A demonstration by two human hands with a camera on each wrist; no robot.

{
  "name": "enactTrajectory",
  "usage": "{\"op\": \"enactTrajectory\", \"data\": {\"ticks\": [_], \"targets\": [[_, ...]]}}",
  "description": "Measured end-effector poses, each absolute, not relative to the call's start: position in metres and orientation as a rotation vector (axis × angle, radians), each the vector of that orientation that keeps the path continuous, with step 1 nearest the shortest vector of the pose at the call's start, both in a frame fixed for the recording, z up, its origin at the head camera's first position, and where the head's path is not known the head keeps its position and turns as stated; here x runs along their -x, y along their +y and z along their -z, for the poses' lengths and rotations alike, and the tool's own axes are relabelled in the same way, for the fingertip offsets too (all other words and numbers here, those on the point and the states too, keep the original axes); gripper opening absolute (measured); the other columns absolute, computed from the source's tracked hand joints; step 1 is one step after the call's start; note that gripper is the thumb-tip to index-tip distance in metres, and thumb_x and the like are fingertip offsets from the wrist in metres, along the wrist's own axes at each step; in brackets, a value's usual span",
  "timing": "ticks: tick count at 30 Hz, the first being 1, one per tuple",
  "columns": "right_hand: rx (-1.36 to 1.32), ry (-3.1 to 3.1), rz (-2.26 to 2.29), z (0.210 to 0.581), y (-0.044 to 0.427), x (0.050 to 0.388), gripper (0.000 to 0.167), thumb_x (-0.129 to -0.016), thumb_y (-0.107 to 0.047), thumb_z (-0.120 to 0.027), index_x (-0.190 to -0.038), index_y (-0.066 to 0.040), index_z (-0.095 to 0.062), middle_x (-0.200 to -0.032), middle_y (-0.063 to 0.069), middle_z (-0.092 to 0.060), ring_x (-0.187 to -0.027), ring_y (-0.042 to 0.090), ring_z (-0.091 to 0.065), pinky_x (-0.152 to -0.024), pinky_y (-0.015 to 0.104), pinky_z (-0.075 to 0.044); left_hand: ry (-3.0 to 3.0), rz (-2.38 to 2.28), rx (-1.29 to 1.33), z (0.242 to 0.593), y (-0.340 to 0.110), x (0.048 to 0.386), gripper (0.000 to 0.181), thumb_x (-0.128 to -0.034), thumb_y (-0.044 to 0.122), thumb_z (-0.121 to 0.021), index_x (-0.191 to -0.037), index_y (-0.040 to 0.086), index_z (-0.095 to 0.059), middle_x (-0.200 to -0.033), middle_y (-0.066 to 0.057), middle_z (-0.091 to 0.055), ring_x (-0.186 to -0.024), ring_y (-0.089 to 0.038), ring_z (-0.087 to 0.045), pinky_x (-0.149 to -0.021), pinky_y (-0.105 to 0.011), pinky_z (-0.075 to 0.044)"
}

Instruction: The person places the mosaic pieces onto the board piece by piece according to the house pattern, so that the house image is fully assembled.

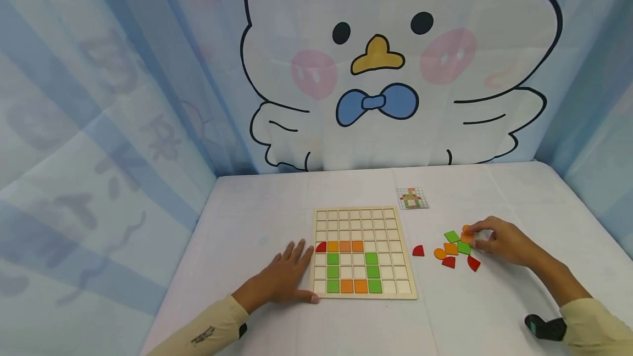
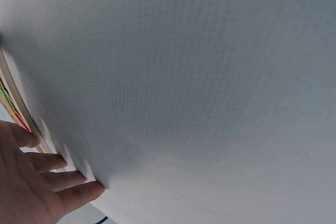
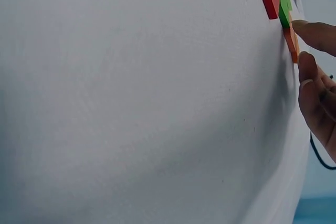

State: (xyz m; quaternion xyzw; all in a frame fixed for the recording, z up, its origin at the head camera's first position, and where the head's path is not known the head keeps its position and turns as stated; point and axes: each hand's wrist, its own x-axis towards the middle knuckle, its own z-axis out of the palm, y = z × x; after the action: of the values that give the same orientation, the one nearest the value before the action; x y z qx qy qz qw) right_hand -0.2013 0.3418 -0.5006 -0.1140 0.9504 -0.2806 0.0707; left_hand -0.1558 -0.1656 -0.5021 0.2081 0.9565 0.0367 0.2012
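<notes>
A wooden grid board (image 1: 390, 229) lies on the white tablecloth. Set in its cells are a red quarter-circle tile (image 1: 321, 246), several orange square tiles (image 1: 347, 286) and several green square tiles (image 1: 333, 271). My left hand (image 1: 284, 276) rests at the board's left edge with fingers spread, the thumb by the near corner. To the right of the board, my right hand (image 1: 504, 240) pinches an orange square tile (image 1: 467, 237) between thumb and index finger at a loose pile. That pile holds green diamond tiles (image 1: 452, 237), an orange round tile (image 1: 440, 254) and red quarter-circle tiles (image 1: 473, 263).
A small pattern card (image 1: 412, 198) lies behind the board's far right corner. One red quarter-circle tile (image 1: 418, 250) lies alone between board and pile. A curtain printed with a cartoon bird (image 1: 378, 54) hangs behind the table.
</notes>
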Motion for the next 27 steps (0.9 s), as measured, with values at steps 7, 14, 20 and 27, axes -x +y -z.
{"op": "enactTrajectory", "data": {"ticks": [7,14,20,27], "targets": [[0.393,2.864,0.79,0.5,0.342,0.205,0.033,-0.086,-0.009,-0.076,-0.117,0.001,-0.072,-0.113,0.019,-0.066,-0.094,0.023,-0.056,-0.068,0.019,-0.046,2.673,-0.091,-0.599,0.501,-0.166,0.156,0.115,-0.0769,0.081,-0.061,-0.161,0.013,-0.021,-0.168,-0.016,-0.016,-0.153,-0.042,-0.018,-0.115,-0.06,-0.033],[0.37,2.824,0.75,0.496,0.341,0.21,0.034,-0.086,-0.01,-0.076,-0.118,0.001,-0.072,-0.106,0.016,-0.064,-0.088,0.019,-0.053,-0.065,0.02,-0.046,2.675,-0.084,-0.601,0.502,-0.166,0.156,0.116,-0.0766,0.083,-0.059,-0.161,0.014,-0.021,-0.168,-0.015,-0.016,-0.154,-0.041,-0.018,-0.115,-0.06,-0.033],[0.361,2.782,0.713,0.492,0.342,0.213,0.034,-0.086,-0.01,-0.077,-0.118,-0.002,-0.073,-0.106,0.015,-0.062,-0.092,0.022,-0.055,-0.067,0.022,-0.047,2.677,-0.086,-0.597,0.502,-0.166,0.156,0.116,-0.0761,0.083,-0.059,-0.161,0.014,-0.021,-0.168,-0.016,-0.017,-0.154,-0.041,-0.018,-0.115,-0.06,-0.033],[0.347,2.755,0.695,0.489,0.342,0.215,0.036,-0.086,-0.012,-0.078,-0.12,-0.003,-0.072,-0.106,0.016,-0.061,-0.094,0.024,-0.056,-0.069,0.025,-0.048,2.678,-0.082,-0.59,0.503,-0.166,0.157,0.116,-0.0757,0.083,-0.06,-0.161,0.014,-0.022,-0.168,-0.015,-0.017,-0.154,-0.041,-0.018,-0.115,-0.06,-0.033]]}}
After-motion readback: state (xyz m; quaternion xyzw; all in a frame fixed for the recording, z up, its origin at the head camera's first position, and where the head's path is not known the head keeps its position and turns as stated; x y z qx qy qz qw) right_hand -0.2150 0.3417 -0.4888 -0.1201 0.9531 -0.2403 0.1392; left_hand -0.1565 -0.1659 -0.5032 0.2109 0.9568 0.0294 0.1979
